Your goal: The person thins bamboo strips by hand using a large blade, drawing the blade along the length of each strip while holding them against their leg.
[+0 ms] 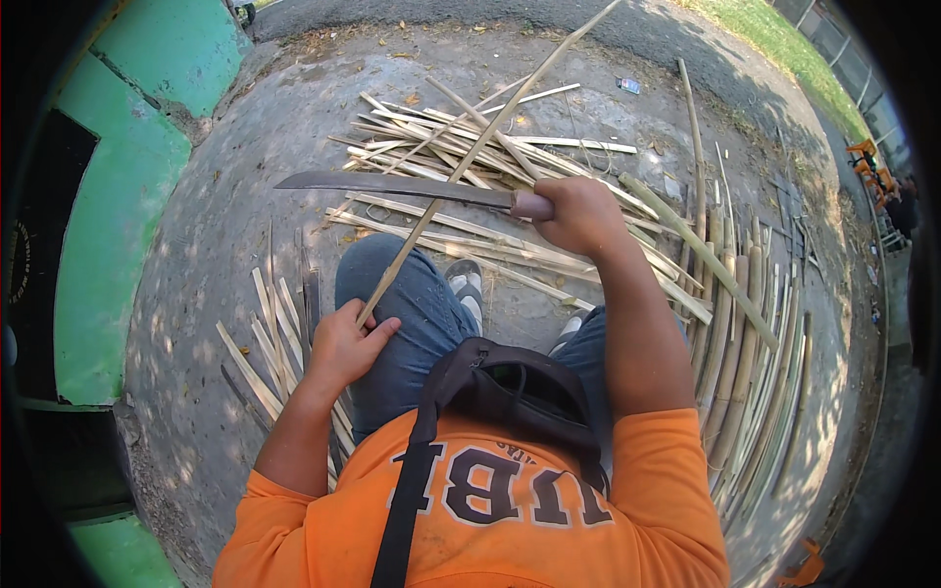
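My right hand (585, 216) is closed around the wooden handle of a machete (402, 186), whose long dark blade points left. The blade lies across a long bamboo strip (469, 157); whether it cuts into the strip I cannot tell. That strip slants from my left knee up to the far edge of the view. Its near end is in my left hand (350, 343), thumb and fingers closed on it beside my thigh. Beyond my feet is a loose pile of split bamboo strips (431, 137).
Whole bamboo poles (730, 343) and thin strips lie in a row on my right. More split strips (260, 363) lie at my left. A green wall (127, 225) stands far left. A black waist bag (510, 392) rests on my lap. Orange chairs (867, 167) stand at the far right.
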